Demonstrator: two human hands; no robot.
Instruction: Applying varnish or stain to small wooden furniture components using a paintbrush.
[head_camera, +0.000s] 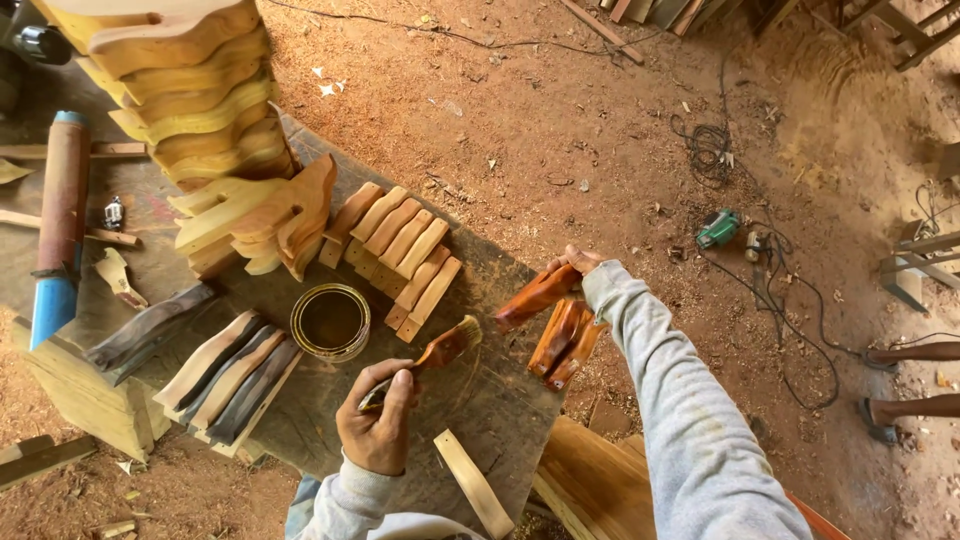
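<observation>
Nearest the camera, the grey sleeve of the right arm runs forward to the right hand, which is mostly hidden behind the glossy stained wooden piece it grips by the far end; how far the fingers wrap cannot be told. The left hand is closed around the handle of a brush, bristles pointing toward the held piece.

Judged from the wet sheen on the held piece and on the two stained pieces lying just below the right hand at the table's right edge, the step in hand looks like coating pieces one after another. The open tin of dark finish stands just left of the brush, beyond the left hand. The next move probably calls for either a fresh dip in the tin or setting the wet piece down without smearing it.

Room is tight. Rows of bare pieces lie beyond the brush, darker slats lie left of the left hand, and a stack of pale shaped boards rises farther left. A loose strip lies just right of the left wrist. The wet pieces sit close to the drop-off; beyond the right hand there is sawdust floor, cables and a green power tool.
</observation>
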